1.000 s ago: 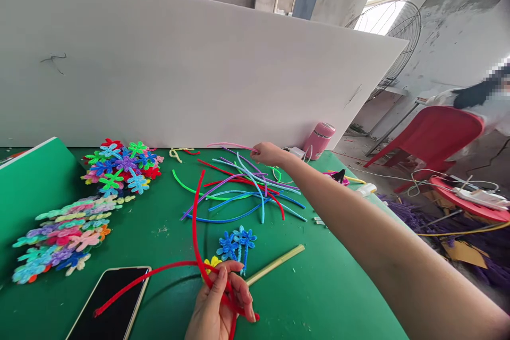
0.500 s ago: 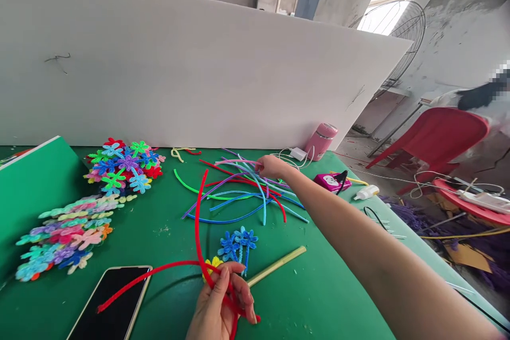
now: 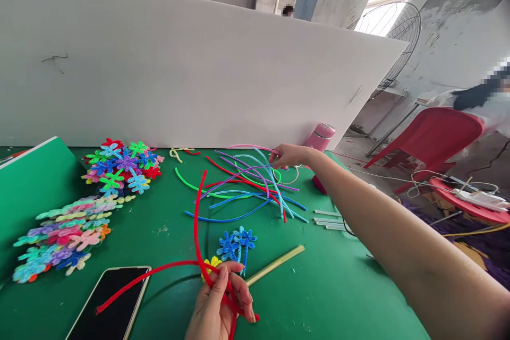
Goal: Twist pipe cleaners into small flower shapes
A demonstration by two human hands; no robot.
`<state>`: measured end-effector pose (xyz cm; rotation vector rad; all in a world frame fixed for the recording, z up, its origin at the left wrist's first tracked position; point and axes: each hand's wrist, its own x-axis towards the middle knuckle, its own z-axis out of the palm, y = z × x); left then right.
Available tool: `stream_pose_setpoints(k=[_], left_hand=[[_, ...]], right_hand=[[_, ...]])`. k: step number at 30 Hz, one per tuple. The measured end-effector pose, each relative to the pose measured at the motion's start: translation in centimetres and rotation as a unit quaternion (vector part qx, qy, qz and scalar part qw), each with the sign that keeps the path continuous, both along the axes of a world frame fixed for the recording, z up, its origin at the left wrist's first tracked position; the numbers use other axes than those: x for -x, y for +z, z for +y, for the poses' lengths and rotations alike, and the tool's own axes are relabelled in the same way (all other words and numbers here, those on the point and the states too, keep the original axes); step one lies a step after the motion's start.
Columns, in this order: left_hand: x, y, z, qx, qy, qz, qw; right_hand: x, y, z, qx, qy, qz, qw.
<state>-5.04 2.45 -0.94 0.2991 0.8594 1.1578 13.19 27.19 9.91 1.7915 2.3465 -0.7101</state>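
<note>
Head view: the left hand [image 3: 213, 303] grips crossed red fuzzy stems [image 3: 196, 223]; loosened fingers could let them slip apart. Beyond it, the right hand [image 3: 292, 154] pinches a thin pink fuzzy stem [image 3: 247, 146] trailing leftward; a sideways pull could drag the overlapping light-blue fuzzy stems [image 3: 280, 202] nearest that hand.

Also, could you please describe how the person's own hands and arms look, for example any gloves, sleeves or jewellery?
The left hand and right hand are both without gloves. No ring, bracelet or watch shows. The right forearm has no sleeve in view.
</note>
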Motion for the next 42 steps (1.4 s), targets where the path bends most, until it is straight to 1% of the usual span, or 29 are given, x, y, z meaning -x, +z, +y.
stream_pose_setpoints(k=[4, 9, 13, 17, 20, 25, 27, 30, 33, 36, 39, 42], left_hand=[[0.0, -0.2, -0.1, -0.001, 0.004, 0.002, 1.0], [0.0, 0.0, -0.1, -0.002, 0.001, 0.013, 1.0], [0.1, -0.2, -0.1, 0.0, -0.003, 0.011, 1.0], [0.0, -1.1, -0.1, -0.013, 0.004, 0.005, 1.0], [0.0, -1.6, 0.0, -0.02, 0.009, 0.007, 1.0], [-0.1, -1.4, 0.1, -0.021, 0.009, 0.008, 1.0], [-0.1, -1.2, 0.0, -0.018, 0.011, 0.008, 1.0], [-0.1, -1.1, -0.1, -0.011, 0.016, 0.01, 1.0], [-0.1, -1.2, -0.2, -0.012, 0.017, 0.01, 1.0], [0.0, -1.3, -0.3, -0.017, 0.014, 0.006, 1.0], [0.0, -1.1, -0.2, -0.015, 0.013, 0.005, 1.0], [0.0, -0.6, -0.2, -0.009, 0.01, 0.004, 1.0]], right_hand=[[-1.3, -0.5, -0.3, 0.042, -0.022, 0.0, 0.999], [-2.3, -1.8, -0.9, 0.099, -0.035, -0.007, 0.994], [-2.5, -2.9, -1.3, 0.117, -0.044, -0.026, 0.992], [-2.5, -3.3, -1.4, 0.122, -0.043, -0.038, 0.991], [-2.5, -3.0, -1.3, 0.102, -0.044, -0.035, 0.993], [-2.2, -2.2, -0.7, 0.018, -0.066, -0.035, 0.997], [-1.8, -2.5, -0.6, -0.009, -0.076, -0.05, 0.996], [-1.0, -3.4, -0.6, -0.022, -0.083, -0.08, 0.993], [0.0, -4.3, -1.0, -0.023, -0.066, -0.09, 0.994], [1.2, -4.6, -1.5, -0.044, -0.047, -0.082, 0.995], [2.1, -3.7, -1.9, -0.072, -0.025, -0.061, 0.995], [2.7, -2.2, -2.1, -0.095, 0.0, -0.043, 0.994]])
